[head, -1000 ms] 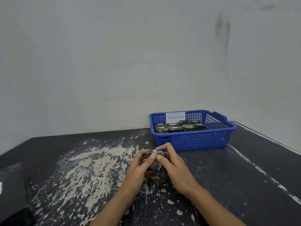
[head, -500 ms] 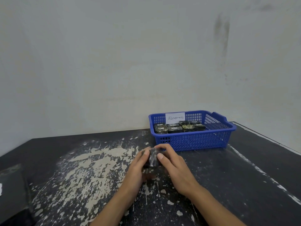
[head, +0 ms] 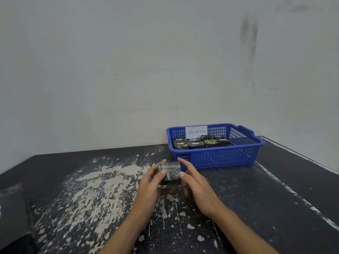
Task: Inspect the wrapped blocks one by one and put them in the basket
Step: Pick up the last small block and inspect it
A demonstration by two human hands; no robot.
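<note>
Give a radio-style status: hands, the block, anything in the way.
Left hand and right hand both hold one wrapped block. Basket behind, several blocks already inside. Path to basket open.

Glossy, crinkled clear film over dark block [head: 169, 171]; blue perforated plastic basket [head: 220, 158]; white paper label [head: 196, 132]; matt black table [head: 256, 198], paint flaked.

Plain workroom set up as a sorting or inspection station, not a home. Bare whitish wall [head: 128, 70] with dark smudges. Worn black tabletop [head: 275, 208], paint flaked off in pale patches. Blue perforated plastic basket [head: 220, 156] at the wall, with a handwritten paper label [head: 196, 132] reading "Abnormal". Dark wrapped blocks [head: 200, 143] lie in rows inside it.
</note>
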